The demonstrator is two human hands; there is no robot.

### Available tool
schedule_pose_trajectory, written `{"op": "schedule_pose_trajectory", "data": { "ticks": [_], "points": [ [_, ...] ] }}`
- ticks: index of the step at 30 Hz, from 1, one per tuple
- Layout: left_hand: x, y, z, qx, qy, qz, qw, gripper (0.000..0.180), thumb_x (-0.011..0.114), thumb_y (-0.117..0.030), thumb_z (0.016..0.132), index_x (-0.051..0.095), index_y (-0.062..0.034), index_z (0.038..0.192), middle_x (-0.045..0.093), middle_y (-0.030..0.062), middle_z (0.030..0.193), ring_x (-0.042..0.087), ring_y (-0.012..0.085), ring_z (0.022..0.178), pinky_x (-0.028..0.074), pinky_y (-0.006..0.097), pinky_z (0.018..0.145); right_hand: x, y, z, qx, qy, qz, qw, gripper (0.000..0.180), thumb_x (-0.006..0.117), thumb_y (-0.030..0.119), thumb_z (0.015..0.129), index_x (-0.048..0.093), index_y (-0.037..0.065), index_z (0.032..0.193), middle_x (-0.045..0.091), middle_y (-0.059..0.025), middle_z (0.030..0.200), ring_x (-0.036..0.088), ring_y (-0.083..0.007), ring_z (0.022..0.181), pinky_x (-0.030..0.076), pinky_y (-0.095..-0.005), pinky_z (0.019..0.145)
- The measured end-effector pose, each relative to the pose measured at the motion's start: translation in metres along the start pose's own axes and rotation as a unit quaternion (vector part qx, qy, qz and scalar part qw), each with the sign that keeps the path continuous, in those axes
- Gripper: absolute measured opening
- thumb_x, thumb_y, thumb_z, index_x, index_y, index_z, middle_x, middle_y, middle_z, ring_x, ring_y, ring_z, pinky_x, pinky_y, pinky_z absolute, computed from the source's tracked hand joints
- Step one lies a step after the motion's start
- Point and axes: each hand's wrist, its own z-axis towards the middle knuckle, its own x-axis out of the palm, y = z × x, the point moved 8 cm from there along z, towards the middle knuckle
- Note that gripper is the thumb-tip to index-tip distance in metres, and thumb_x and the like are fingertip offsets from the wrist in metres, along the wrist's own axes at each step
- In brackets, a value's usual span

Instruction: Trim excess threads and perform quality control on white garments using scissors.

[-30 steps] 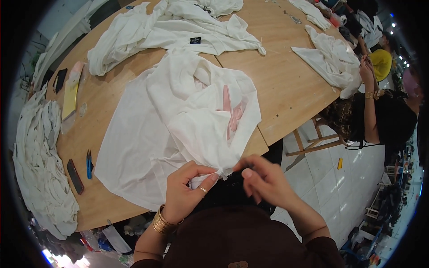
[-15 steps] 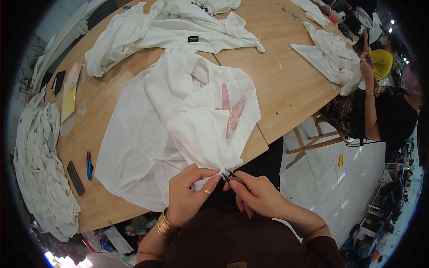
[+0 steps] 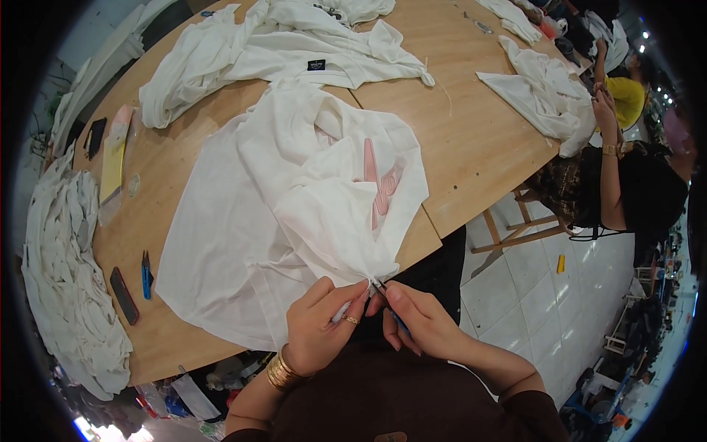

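Note:
A white shirt with a pink print lies bunched at the table's near edge. My left hand pinches a gathered bit of its cloth between thumb and fingers. Small thread snips with dark blades are gripped in my right hand; a bit of blue handle shows under the fingers. The blades look closed together, their tips right at the pinched cloth beside my left fingertips. Whether a thread lies between the blades is too small to tell.
A second pair of blue snips and a phone lie at the left, beside a pile of white garments. More white shirts lie across the far side. On the right, a person sits by another white garment.
My left hand has shifted slightly right, closer to my right hand. The snips' blades, spread before, are now together. A thin loose thread shows on the table at the far right of the shirts.

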Motion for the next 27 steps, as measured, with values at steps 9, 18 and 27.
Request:
{"op": "schedule_pose_trajectory", "data": {
  "ticks": [9,18,27],
  "points": [
    [0.002,-0.005,0.0,0.036,-0.001,0.014,0.999,0.03,0.071,0.001,0.071,0.068,-0.0069,0.1,0.045,0.0042,0.064,0.047,0.0168,0.051,0.04,0.028,0.046,0.011,-0.012,0.003,0.049,0.018,0.193,0.98,0.038,0.028,0.039,0.101,0.046,0.007,0.09,0.042,-0.0012,0.051,0.029,-0.0067,0.035,0.025,-0.0196,0.034],
    [0.0,-0.002,0.001,0.035,0.001,0.0,0.999,0.027,0.072,-0.001,0.072,0.069,-0.0083,0.098,0.043,0.0034,0.062,0.045,0.0152,0.05,0.038,0.027,0.044,0.003,-0.011,0.007,0.035,0.021,0.106,0.994,0.037,0.031,0.034,0.101,0.045,0.006,0.081,0.037,0.0005,0.047,0.028,-0.006,0.035,0.024,-0.0211,0.033],
    [-0.003,0.004,0.001,-0.012,0.006,-0.04,0.999,0.021,0.071,-0.003,0.074,0.069,-0.0086,0.094,0.048,0.0038,0.063,0.046,0.0147,0.051,0.037,0.026,0.046,-0.036,0.004,0.007,-0.187,-0.209,-0.058,0.958,0.017,0.056,0.019,0.092,0.053,0.004,0.099,0.042,0.0005,0.052,0.04,-0.0045,0.044,0.031,-0.0219,0.042]
  ]
}}
